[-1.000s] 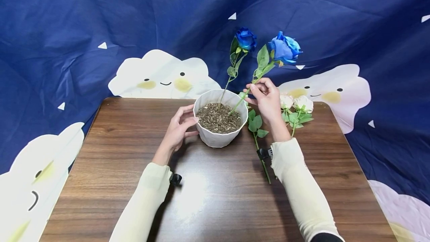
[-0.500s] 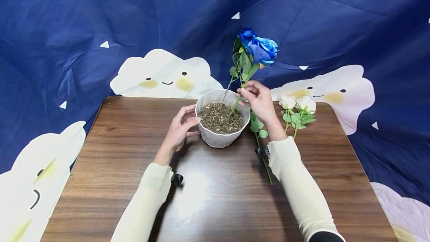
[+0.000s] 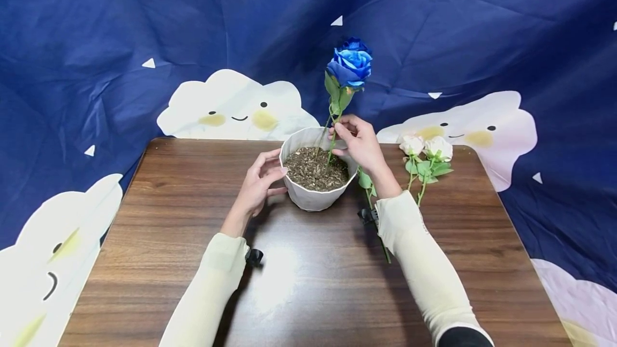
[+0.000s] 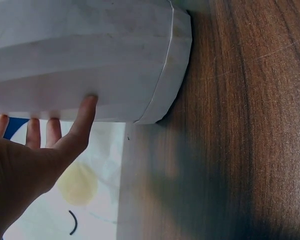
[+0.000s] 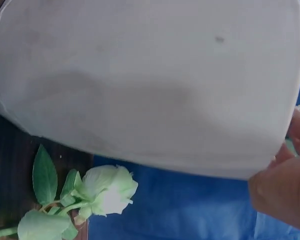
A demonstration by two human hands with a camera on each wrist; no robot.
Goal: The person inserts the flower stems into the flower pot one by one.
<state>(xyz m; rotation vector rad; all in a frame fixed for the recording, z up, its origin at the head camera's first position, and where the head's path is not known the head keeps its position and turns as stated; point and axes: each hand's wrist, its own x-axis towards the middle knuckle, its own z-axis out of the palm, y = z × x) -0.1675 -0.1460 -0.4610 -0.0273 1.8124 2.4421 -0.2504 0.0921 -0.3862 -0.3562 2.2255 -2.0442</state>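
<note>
A white faceted flowerpot (image 3: 315,200) filled with dark soil (image 3: 313,173) stands on the wooden table. My left hand (image 3: 255,183) rests thumb and fingertips against its left side; the left wrist view shows the spread fingers touching the pot wall (image 4: 65,60). Over the pot's right rim, my right hand (image 3: 359,143) pinches the green stem of a blue rose (image 3: 349,68), whose lower end meets the soil. Directly behind that bloom, a darker blue rose (image 3: 355,44) stands in the same pot, mostly hidden.
Two pale roses (image 3: 425,148) lie on the table at the back right. Another green-tinged white rose (image 5: 110,190) lies beside the pot; its stem (image 3: 384,248) passes under my right wrist. A blue cloud-print cloth (image 3: 144,25) hangs behind the table's far edge.
My right hand has moved left with the blue rose, bringing it from a rightward slant to nearly upright in front of the darker one. The left hand stays against the pot.
</note>
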